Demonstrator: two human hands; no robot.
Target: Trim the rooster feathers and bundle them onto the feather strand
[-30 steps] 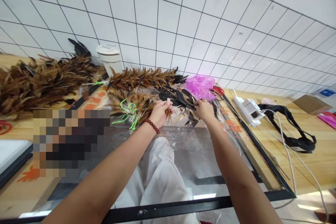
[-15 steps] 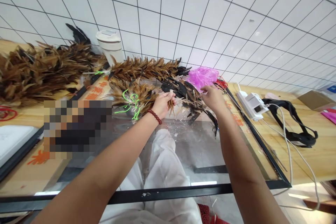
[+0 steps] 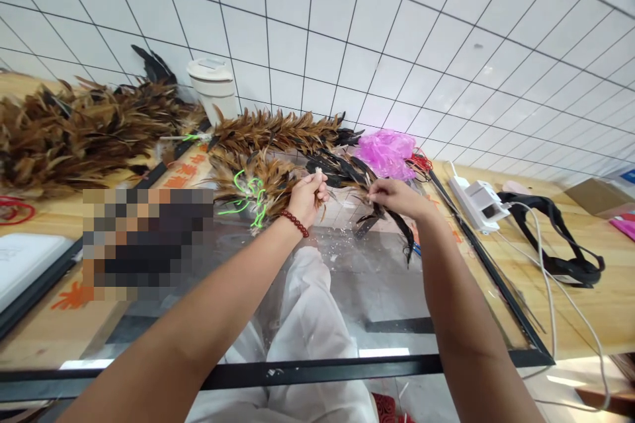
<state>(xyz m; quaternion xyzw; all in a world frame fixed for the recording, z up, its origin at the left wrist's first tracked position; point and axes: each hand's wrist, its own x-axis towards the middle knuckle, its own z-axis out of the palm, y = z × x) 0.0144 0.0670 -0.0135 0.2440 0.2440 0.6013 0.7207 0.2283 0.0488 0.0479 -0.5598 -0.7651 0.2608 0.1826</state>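
My left hand (image 3: 306, 199), with a dark red bead bracelet (image 3: 294, 222) at the wrist, is closed around a small bunch of feathers. Their pale quill ends (image 3: 318, 173) stick out above the thumb. To its right, my right hand (image 3: 391, 197) is pinched over a loose pile of dark feathers (image 3: 342, 168); whether a feather is between its fingertips is too small to tell. Left of my left hand lies a heap of brown feathers (image 3: 270, 175) with bright green string (image 3: 248, 195) on it. A long brown feather garland (image 3: 278, 132) stretches behind both hands.
A glass-topped table with a black frame (image 3: 317, 370) is before me. Behind are a white lidded cup (image 3: 213, 89) and a pink plastic bag (image 3: 384, 152). A larger feather bundle (image 3: 74, 132) lies left; a white power strip (image 3: 473, 201) and black strap (image 3: 546, 225) lie right.
My right hand has moved left and down, away from the pink bag to the dark feathers. My left hand stays closed in nearly the same place.
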